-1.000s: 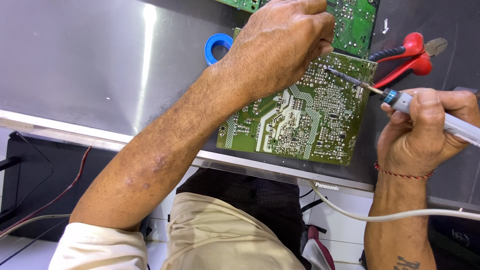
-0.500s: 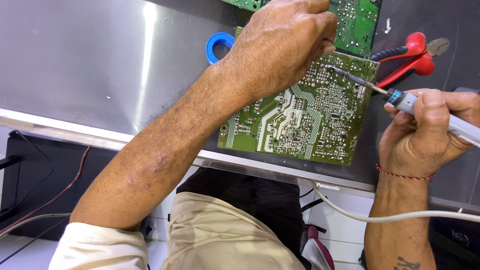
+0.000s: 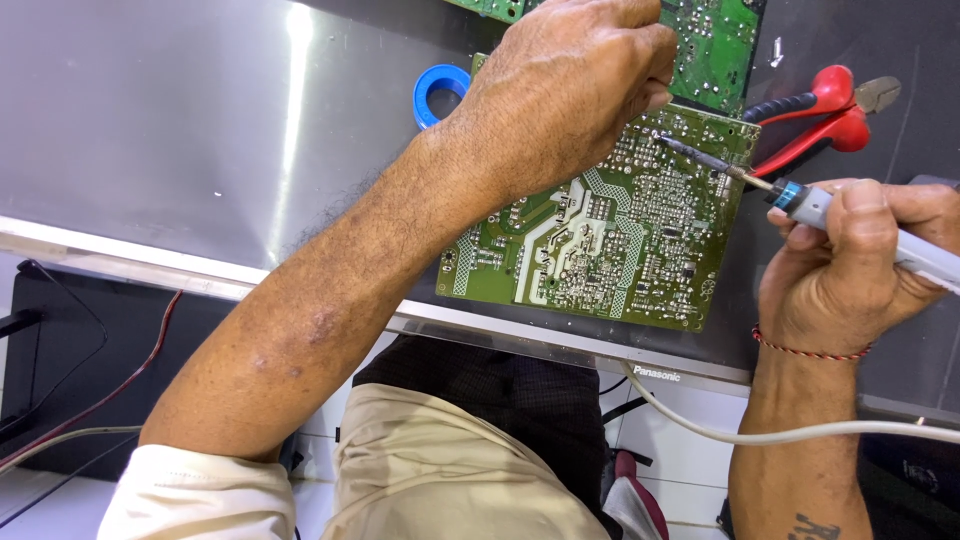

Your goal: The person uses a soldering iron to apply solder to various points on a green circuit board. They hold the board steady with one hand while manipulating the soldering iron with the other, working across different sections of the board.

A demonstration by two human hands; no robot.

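Two hands over green circuit board [image 3: 610,240] on table [image 3: 200,120]: left hand [image 3: 570,90] fisted on board's top edge; right hand [image 3: 850,270] clasping soldering iron [image 3: 800,200], tip on board.

- A blue ring-shaped roll [image 3: 440,92] lies on the grey metal bench [image 3: 180,130] in front of me.
- Red-handled cutters [image 3: 830,115] rest to my right on the dark mat [image 3: 850,40].
- A second green board [image 3: 715,40] sits at the far edge.
- Below the bench edge I see my beige trousers [image 3: 440,470] and dark cables [image 3: 90,400] on the floor.
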